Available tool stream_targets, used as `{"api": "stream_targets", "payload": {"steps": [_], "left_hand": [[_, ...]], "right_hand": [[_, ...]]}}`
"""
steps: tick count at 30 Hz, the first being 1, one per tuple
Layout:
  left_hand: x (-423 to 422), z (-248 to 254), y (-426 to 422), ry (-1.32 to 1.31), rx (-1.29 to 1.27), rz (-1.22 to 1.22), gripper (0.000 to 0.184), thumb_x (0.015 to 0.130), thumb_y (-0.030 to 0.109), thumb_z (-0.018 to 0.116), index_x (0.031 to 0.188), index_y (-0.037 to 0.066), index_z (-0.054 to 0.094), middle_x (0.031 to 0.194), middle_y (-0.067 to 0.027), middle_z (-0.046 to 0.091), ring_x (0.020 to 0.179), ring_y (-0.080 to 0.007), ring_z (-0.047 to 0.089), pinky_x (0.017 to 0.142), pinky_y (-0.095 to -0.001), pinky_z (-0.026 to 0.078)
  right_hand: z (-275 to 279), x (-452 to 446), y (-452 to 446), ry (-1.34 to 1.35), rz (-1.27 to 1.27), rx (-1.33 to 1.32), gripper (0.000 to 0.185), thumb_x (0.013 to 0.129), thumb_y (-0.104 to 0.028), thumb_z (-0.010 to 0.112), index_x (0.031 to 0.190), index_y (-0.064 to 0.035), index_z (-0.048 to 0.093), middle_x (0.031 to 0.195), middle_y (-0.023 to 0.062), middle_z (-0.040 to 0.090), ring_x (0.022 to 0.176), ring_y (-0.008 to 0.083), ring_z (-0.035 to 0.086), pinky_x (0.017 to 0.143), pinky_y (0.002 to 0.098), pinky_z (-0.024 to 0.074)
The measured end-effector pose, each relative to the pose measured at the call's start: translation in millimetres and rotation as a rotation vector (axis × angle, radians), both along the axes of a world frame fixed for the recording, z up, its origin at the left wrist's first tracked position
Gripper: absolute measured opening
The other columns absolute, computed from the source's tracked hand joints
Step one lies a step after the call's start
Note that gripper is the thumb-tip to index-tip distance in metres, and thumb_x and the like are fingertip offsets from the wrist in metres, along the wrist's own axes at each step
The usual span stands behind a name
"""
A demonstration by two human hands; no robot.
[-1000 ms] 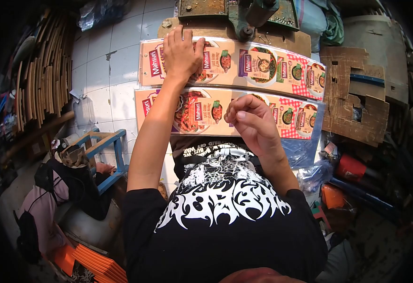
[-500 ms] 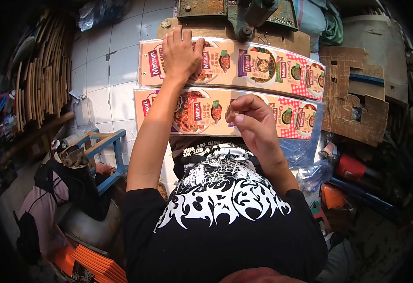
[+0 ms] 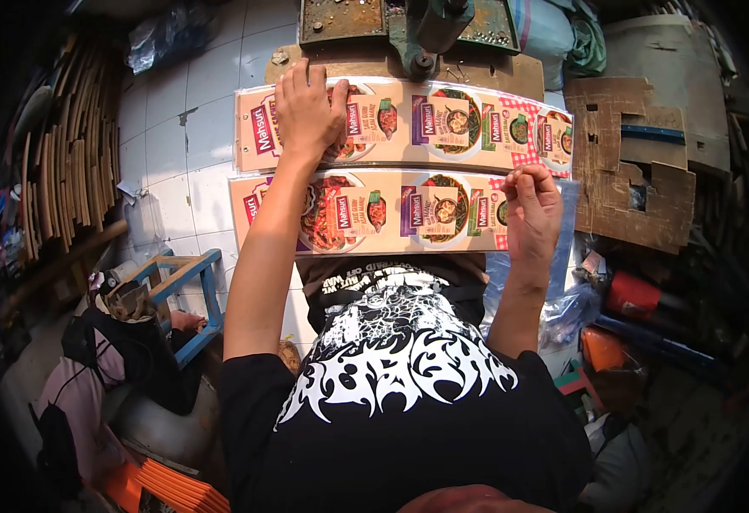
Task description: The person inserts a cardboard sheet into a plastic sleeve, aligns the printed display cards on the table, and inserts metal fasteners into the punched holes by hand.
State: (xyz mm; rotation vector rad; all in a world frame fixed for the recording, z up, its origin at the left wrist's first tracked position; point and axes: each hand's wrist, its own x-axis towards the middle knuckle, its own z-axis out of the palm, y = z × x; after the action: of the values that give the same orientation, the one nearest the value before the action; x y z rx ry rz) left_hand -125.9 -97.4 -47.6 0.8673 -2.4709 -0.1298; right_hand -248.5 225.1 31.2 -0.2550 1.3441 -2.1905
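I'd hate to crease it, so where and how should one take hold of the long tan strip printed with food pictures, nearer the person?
Probably by its short left end, coming from the left, pinching above and below. The long tan printed strip lies flat, that end looks uncovered, and the bare right grip hides much of the opposite end.

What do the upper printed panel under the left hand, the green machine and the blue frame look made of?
Upper printed panel: probably laminated card or plastic sheet, smooth; its edges look clear and shiny.
Green machine: likely painted metal, worn; thick, cast-looking shapes with a dull sheen.
Blue frame: perhaps painted wood; one bar shows bare tan.
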Motion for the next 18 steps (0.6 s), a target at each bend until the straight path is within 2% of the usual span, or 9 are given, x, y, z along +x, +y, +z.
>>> {"api": "stream_targets", "payload": {"steps": [3, 4, 6, 7, 9, 14, 16, 17, 18], "left_hand": [[0.0, 1.4, 0.5, -0.008, 0.007, -0.002, 0.039, 0.097, 0.039, 0.062, 0.116, 0.005, 0.064, 0.137, -0.0198, 0.057, 0.130, -0.0390, 0.050, 0.113, -0.0495, 0.035], [0.0, 1.5, 0.4, -0.009, 0.011, 0.000, 0.039, 0.097, 0.039, 0.062, 0.116, 0.005, 0.064, 0.136, -0.0199, 0.057, 0.130, -0.0391, 0.050, 0.113, -0.0495, 0.035], [-0.5, 1.9, 0.4, -0.008, 0.016, -0.002, 0.039, 0.097, 0.039, 0.062, 0.116, 0.005, 0.064, 0.136, -0.0199, 0.057, 0.130, -0.0392, 0.050, 0.113, -0.0495, 0.036], [-0.7, 2.5, 0.4, -0.005, 0.013, -0.004, 0.039, 0.097, 0.039, 0.062, 0.116, 0.005, 0.064, 0.136, -0.0201, 0.057, 0.130, -0.0394, 0.050, 0.113, -0.0495, 0.036], [-0.7, 3.8, 0.9, -0.001, 0.013, -0.011, 0.039, 0.097, 0.039, 0.062, 0.117, 0.004, 0.064, 0.136, -0.0203, 0.057, 0.129, -0.0395, 0.050, 0.112, -0.0495, 0.036], [-0.7, 4.1, 1.0, -0.044, 0.041, 0.007, 0.045, 0.097, 0.043, 0.060, 0.120, 0.003, 0.064, 0.137, -0.0203, 0.057, 0.132, -0.0375, 0.049, 0.115, -0.0492, 0.035], [-0.6, 3.6, 0.7, -0.044, 0.035, 0.007, 0.046, 0.097, 0.043, 0.060, 0.121, 0.004, 0.064, 0.136, -0.0201, 0.057, 0.132, -0.0378, 0.049, 0.114, -0.0491, 0.035], [-0.6, 3.4, 0.6, -0.042, 0.035, 0.001, 0.046, 0.097, 0.043, 0.060, 0.121, 0.004, 0.064, 0.136, -0.0201, 0.057, 0.132, -0.0378, 0.049, 0.114, -0.0491, 0.035], [-0.6, 3.8, 0.8, -0.044, 0.037, 0.002, 0.045, 0.097, 0.043, 0.060, 0.120, 0.004, 0.064, 0.136, -0.0203, 0.057, 0.132, -0.0378, 0.049, 0.114, -0.0492, 0.035]], "right_hand": [[-4.5, -37.5, 41.7, 0.116, -0.244, 0.095, 0.014, 0.099, -0.004, 0.068, 0.112, -0.0004, 0.066, 0.097, 0.0049, 0.069, 0.087, 0.0114, 0.066, 0.080, 0.0234, 0.0546], [-5.6, -47.9, 55.3, 0.117, -0.246, 0.096, 0.014, 0.099, -0.004, 0.068, 0.112, -0.0004, 0.066, 0.097, 0.0049, 0.069, 0.087, 0.0114, 0.066, 0.080, 0.0234, 0.0546], [-9.9, -66.1, 81.7, 0.180, -0.476, 0.272, 0.016, 0.098, -0.006, 0.070, 0.114, -0.0012, 0.068, 0.095, 0.0026, 0.069, 0.084, 0.0089, 0.066, 0.076, 0.0211, 0.0546], [-14.2, -73.7, 93.4, 0.181, -0.481, 0.272, 0.016, 0.098, -0.006, 0.070, 0.114, -0.0012, 0.068, 0.095, 0.0026, 0.069, 0.084, 0.0089, 0.066, 0.076, 0.0211, 0.0546], [-25.2, -85.5, 116.4, 0.256, -0.649, 0.442, 0.018, 0.097, -0.008, 0.073, 0.115, -0.0021, 0.071, 0.095, 0.0007, 0.070, 0.081, 0.0074, 0.065, 0.073, 0.0204, 0.0543], [-39.3, -94.0, 151.7, 0.246, -0.706, 0.563, 0.017, 0.100, -0.014, 0.071, 0.114, -0.0042, 0.071, 0.093, 0.0003, 0.071, 0.082, 0.0070, 0.066, 0.074, 0.0208, 0.0542], [-42.8, -97.5, 157.9, 0.238, -0.718, 0.743, 0.021, 0.099, -0.017, 0.071, 0.113, -0.0004, 0.071, 0.097, 0.0028, 0.072, 0.081, 0.0098, 0.065, 0.075, 0.0244, 0.0533], [-46.6, -98.9, 159.4, 0.237, -0.723, 0.743, 0.021, 0.099, -0.017, 0.071, 0.113, -0.0004, 0.071, 0.097, 0.0028, 0.072, 0.081, 0.0098, 0.065, 0.075, 0.0244, 0.0533], [-48.3, -97.9, 154.1, 0.441, -0.755, 0.916, 0.021, 0.098, -0.015, 0.071, 0.112, 0.0005, 0.071, 0.097, 0.0040, 0.071, 0.082, 0.0126, 0.066, 0.076, 0.0261, 0.0537]]}}
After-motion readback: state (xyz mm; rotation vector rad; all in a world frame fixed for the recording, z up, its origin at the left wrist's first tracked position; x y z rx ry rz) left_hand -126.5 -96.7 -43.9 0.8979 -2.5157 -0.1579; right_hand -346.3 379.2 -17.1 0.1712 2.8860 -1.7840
